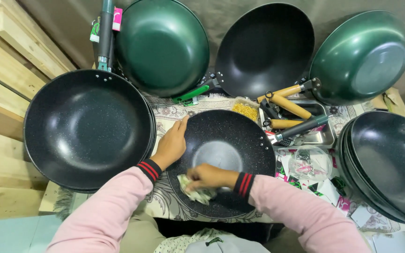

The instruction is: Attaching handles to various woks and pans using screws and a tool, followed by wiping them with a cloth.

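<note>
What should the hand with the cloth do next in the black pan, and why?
Probably sweep the cloth up toward the middle of the pan. The right hand presses it at the near inner wall, the centre and far side lie uncovered, and the left hand grips the rim.

I count three black pans lying open side up: the speckled one [230, 140] at centre, a large one [87, 129] at left, a stack [390, 164] at right (perhaps two or three nested, hard to tell). Three more lean behind: two green [162, 44] [362, 56], one black [266, 47]. One cloth [197, 193].
</note>
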